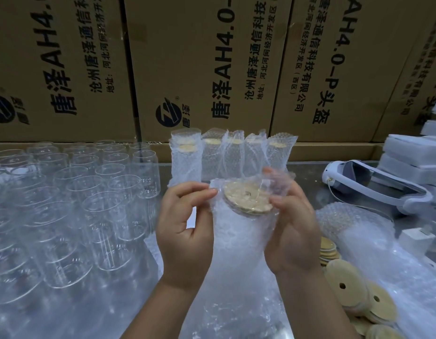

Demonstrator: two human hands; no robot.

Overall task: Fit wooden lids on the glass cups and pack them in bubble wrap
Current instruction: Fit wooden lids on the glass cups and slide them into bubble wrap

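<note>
Closest in, between the two forearms, hangs the lower end of a bubble-wrap pouch [236,253], held upright in the air above the metal table [307,170]. At its mouth sits a round wooden lid [246,198] with a small centre hole, tilted toward the camera. The glass cup it presumably caps is veiled by the film and cannot be made out.

The left hand [185,231] pinches the pouch's left rim between thumb and forefinger, with the other fingers curled. The right hand [294,228] is clamped round the right side of the mouth. Its thumb presses the film just beside the lid's edge, and its fingers gather the loose top behind.

The bundle likely handles as two things at once: soft, slippery film over a rigid, breakable core. The wrap alone could slide off the glass, so the safer hold is probably round the body, squeezing through the bubbles. The lid seems only to sit on the cup, so tipping the pouch further might unseat it.

Rows of bare glass cups [89,204] stand on the left. Wrapped cups [224,152] line up behind, against printed cartons [187,57]. Loose wooden lids [346,285] lie at lower right beside spare bubble wrap [346,223]. A white headset [383,187] and white boxes [407,155] sit further right.
</note>
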